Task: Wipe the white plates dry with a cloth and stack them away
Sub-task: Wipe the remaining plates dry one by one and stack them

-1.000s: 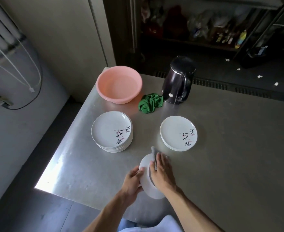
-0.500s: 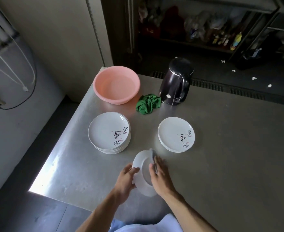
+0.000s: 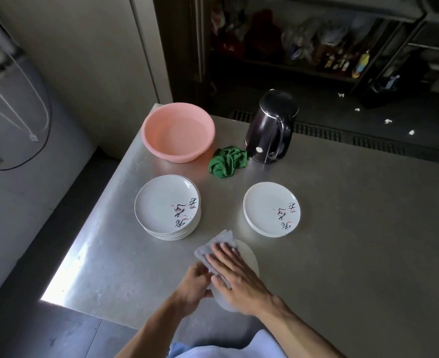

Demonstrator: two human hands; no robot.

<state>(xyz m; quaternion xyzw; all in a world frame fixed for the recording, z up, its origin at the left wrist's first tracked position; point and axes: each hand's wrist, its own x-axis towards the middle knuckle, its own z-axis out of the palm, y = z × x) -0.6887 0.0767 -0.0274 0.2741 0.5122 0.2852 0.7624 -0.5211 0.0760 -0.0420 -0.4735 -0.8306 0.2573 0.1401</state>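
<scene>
A white plate (image 3: pixel 249 257) is held tilted above the near edge of the steel table (image 3: pixel 342 228). My left hand (image 3: pixel 195 286) grips its left rim with curled fingers. My right hand (image 3: pixel 235 276) lies flat with straight fingers, pressing a grey cloth (image 3: pixel 213 245) against the plate's face. A taller stack of white plates (image 3: pixel 168 206) with painted marks stands to the left. A shorter stack (image 3: pixel 271 209) stands to the right.
A pink basin (image 3: pixel 178 131) sits at the far left corner. A crumpled green cloth (image 3: pixel 227 162) lies beside a dark electric kettle (image 3: pixel 270 127). The table's left edge drops to a dark floor. Shelves with bottles stand behind the table.
The plate has turned so its face lies under my right hand. The grey cloth has spread out over the plate's far-left side, with my right hand swept across it.
</scene>
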